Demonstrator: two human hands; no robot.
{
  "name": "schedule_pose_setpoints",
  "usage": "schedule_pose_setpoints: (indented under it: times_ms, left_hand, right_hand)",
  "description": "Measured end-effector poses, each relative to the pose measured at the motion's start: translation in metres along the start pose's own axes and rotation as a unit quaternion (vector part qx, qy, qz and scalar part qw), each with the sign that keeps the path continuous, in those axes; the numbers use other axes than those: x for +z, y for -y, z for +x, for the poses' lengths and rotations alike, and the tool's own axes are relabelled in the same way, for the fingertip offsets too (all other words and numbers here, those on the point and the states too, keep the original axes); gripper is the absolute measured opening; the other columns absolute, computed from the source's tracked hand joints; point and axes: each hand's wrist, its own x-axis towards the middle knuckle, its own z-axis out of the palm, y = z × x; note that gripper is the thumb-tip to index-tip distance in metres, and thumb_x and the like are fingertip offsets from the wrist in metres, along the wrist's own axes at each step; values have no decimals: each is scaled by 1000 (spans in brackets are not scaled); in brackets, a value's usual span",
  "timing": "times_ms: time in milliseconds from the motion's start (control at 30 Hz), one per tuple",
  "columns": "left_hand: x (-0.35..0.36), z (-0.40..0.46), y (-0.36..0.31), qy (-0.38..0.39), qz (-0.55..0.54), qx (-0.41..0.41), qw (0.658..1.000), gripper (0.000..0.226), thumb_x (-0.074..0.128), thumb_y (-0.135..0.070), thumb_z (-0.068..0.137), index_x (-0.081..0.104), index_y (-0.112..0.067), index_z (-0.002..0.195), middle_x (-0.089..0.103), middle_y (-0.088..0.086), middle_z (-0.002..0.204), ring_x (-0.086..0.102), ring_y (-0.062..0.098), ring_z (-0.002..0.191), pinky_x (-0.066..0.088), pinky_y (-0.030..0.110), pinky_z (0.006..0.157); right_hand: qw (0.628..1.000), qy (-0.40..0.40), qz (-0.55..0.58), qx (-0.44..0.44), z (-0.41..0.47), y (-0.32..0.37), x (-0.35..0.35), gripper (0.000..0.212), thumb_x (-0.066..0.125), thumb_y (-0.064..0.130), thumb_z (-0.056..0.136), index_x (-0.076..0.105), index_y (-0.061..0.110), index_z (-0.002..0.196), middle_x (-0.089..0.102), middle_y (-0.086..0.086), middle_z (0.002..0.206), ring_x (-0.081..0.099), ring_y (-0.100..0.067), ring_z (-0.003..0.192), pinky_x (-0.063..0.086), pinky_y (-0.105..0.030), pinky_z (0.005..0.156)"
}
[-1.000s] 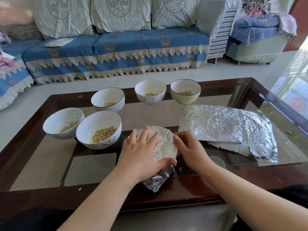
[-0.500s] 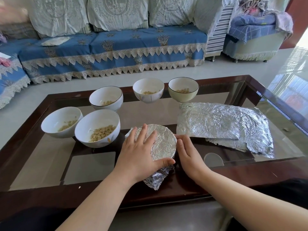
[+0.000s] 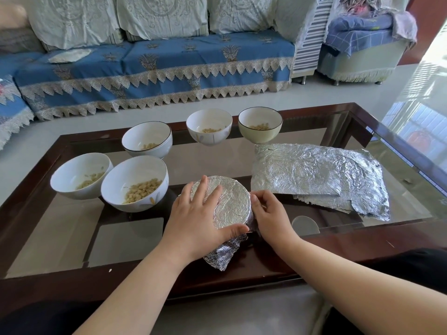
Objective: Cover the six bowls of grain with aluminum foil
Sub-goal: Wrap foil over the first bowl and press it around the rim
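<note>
Foil-covered round bowl (image 3: 231, 204) sits near front edge of dark wood-framed glass coffee table (image 3: 72, 238). Stack of crinkled aluminium foil sheets (image 3: 316, 177) just right of it, nearly touching. Five open white bowls of grain (image 3: 134, 183) crowd left and behind. Bare glass front-left. Left hand (image 3: 196, 221) flat on foil top, thumb at rim; right hand (image 3: 271, 213) pinches foil at right side.

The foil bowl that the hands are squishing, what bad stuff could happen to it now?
The foil-covered bowl sits near the front of the table; a hard push from the left hand or right hand might slide it off. The loose foil flap could tear if tugged. An elbow might bump the open bowl beside it and spill its grain.
</note>
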Motion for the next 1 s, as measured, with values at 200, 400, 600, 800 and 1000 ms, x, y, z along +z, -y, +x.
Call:
schedule_pose_setpoints:
  times_ms: [200,400,600,800,1000]
  left_hand:
    - [0,0,-1,3,5,-4,1000,125,0,-100,52,6,-34,158,-9,0,166,-6,28,151,8,47,121]
    - [-1,0,-2,-2,0,-7,1000,131,-8,-102,47,10,-33,157,-7,0,166,-3,28,151,8,47,121]
    - [0,0,-3,-3,-1,-9,1000,125,0,-101,52,9,-34,157,-7,0,166,-4,27,151,8,47,121]
    - [0,0,-3,1,-8,-13,1000,124,2,-100,52,8,-35,157,-9,-1,166,-6,26,151,6,46,121]
    - [2,1,-3,-7,-5,-17,1000,131,-8,-103,46,10,-35,157,-6,0,166,-4,27,151,8,46,123]
  right_hand:
    - [1000,-18,8,24,2,2,3,16,55,21,99,60,25,84,64,4,75,55,-3,61,47,-25,64]
    - [998,-9,36,58,8,7,-1,15,58,21,98,63,20,84,60,7,62,50,-1,43,38,-15,42]
    - [982,-2,141,123,8,11,7,9,60,15,96,68,15,94,71,-7,82,64,-16,68,53,-34,63]
    - [988,-6,101,115,12,10,9,15,59,14,96,69,23,90,73,-6,84,65,-21,72,53,-37,66]
    - [996,-47,-68,32,18,10,4,13,66,18,89,68,30,85,70,10,76,65,-8,71,50,-28,71]
